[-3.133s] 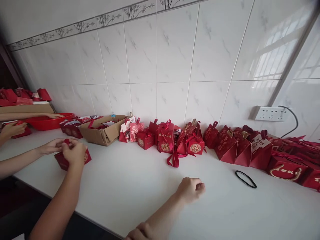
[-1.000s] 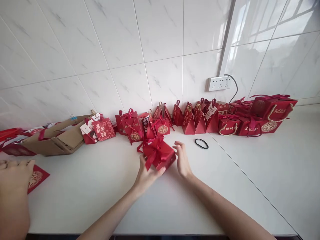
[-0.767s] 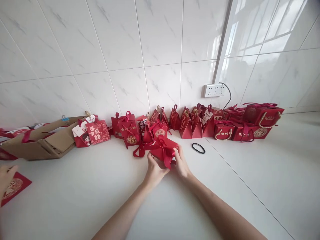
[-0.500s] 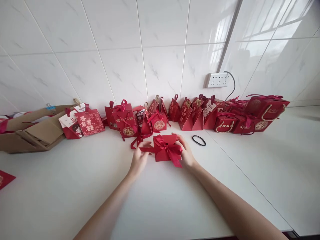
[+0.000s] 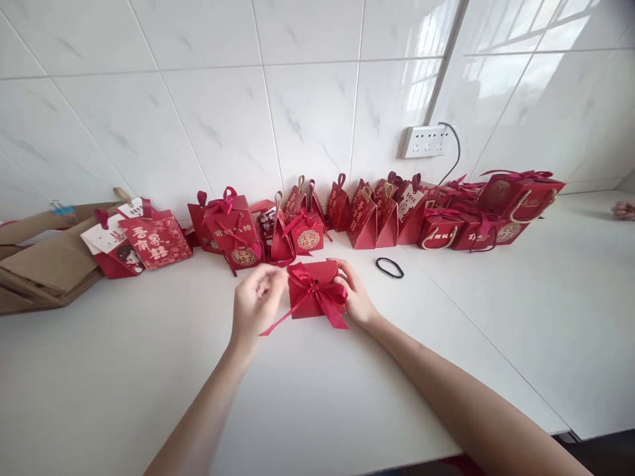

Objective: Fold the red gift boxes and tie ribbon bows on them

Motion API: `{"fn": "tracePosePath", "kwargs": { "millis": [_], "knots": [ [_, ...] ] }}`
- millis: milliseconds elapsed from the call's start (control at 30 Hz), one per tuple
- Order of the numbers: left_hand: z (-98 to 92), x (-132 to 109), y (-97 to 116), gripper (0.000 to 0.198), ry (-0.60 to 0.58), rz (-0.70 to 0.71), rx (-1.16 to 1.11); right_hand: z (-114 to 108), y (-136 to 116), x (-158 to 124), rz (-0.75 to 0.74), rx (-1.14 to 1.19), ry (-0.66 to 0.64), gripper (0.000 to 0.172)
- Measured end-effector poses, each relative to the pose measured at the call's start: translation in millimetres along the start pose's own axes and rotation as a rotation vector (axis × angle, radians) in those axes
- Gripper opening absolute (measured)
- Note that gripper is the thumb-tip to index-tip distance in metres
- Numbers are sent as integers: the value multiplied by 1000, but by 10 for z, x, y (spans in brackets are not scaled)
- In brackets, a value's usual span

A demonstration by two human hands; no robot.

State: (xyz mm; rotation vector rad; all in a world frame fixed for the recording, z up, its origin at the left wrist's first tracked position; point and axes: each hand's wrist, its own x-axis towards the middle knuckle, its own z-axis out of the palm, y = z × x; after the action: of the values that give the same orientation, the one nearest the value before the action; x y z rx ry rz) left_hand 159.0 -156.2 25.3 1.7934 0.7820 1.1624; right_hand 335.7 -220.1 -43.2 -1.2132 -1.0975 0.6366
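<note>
A small red gift box [image 5: 303,307] lies on the white table, tied with a dark red satin ribbon bow [image 5: 325,296]. My right hand [image 5: 358,299] grips the box's right side, with fingers behind the far edge and the thumb near the bow. At the box's left edge, my left hand [image 5: 255,301] has curled fingers closed at the bow's upper left loop; the fingertips are partly hidden. One ribbon tail hangs loose from the knot toward the lower left, under my left hand.
Along the tiled wall stand several red gift boxes [image 5: 364,218], some with ribbon or rope handles. Folded brown cardboard [image 5: 54,268] lies at left. A black hair tie [image 5: 389,268] rests right of my hands. A power strip [image 5: 425,142] hangs on the wall. Another person's hand [image 5: 624,210] shows at the right edge.
My left hand has let the ribbon's left tail drop and risen to the bow's upper left, fingers now curled. My right hand still holds the box. Another person's hand has appeared far right.
</note>
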Motion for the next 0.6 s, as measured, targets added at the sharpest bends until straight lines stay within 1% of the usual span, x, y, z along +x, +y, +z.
{"fn": "tracePosePath", "kwargs": {
  "millis": [33, 67, 100, 133, 167, 233, 300, 400, 500, 600],
  "knots": [
    [48, 16, 3, 18, 97, 51, -37, -5, 5, -7, -8, -9, -7, 42],
    [107, 19, -15, 19, 166, 103, -78, -12, 9, -16, -20, -17, -20, 45],
    [171, 6, -52, 23, 191, 147, -106, -21, 12, -26, -35, -22, -37, 49],
    [233, -26, -102, 29, 175, 183, -114, -30, 13, -38, -53, -26, -58, 53],
    [289, -72, -159, 35, 136, 213, -96, -39, 13, -49, -70, -30, -83, 58],
    [368, -181, -270, 42, 53, 275, -12, -53, 7, -65, -98, -30, -122, 64],
    [395, -262, -347, 44, 18, 318, 43, -62, -6, -69, -93, -23, -123, 68],
    [377, -267, -401, 45, 16, 323, 5, -74, -46, -54, -17, -16, -77, 73],
    [357, -200, -430, 45, -2, 328, -13, -90, -118, -44, 89, -50, 1, 67],
    [361, -172, -457, 47, 5, 342, 13, -111, -212, -69, 113, -132, 117, 55]
  ]
}}
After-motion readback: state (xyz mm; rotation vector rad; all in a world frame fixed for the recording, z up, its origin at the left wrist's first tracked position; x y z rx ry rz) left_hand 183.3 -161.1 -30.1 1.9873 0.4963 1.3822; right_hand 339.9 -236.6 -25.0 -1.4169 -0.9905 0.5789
